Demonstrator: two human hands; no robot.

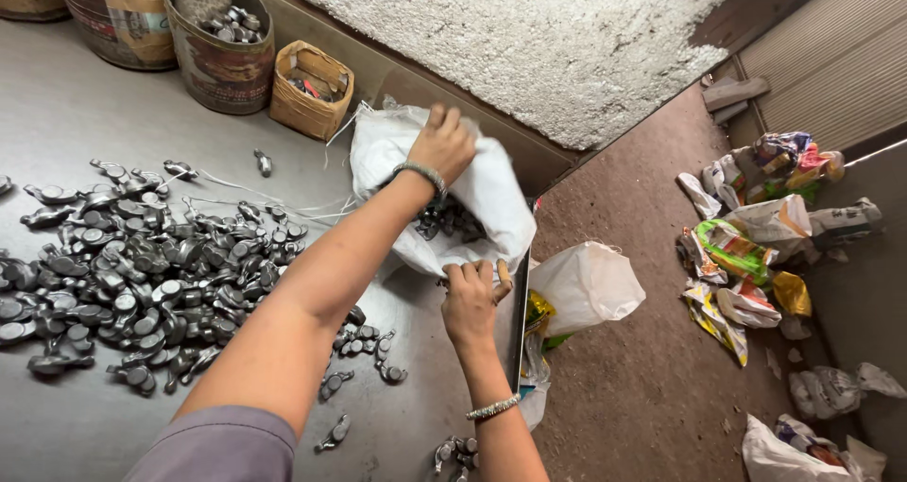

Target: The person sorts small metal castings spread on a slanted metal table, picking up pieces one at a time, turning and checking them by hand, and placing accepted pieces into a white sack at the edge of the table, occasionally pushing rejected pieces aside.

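Observation:
A white woven sack (pixel 491 184) lies at the right edge of a grey metal table (pixel 57 123), its mouth open toward me. Dark metal parts (pixel 444 219) show inside it. My left hand (pixel 442 144), a bangle on its wrist, grips the sack's upper edge. My right hand (pixel 470 298), also with a bangle, pinches the sack's lower edge near the table's rim. A big heap of small grey metal forged parts (pixel 132 265) is spread on the table to the left of my left arm.
Rusty tins (pixel 222 52) and a small cardboard box (pixel 310 90) stand at the table's back by the rough wall. Another white bag (pixel 586 284) sits below the table's edge. Crumpled sacks and colourful wrappers (pixel 756 227) litter the brown floor at right.

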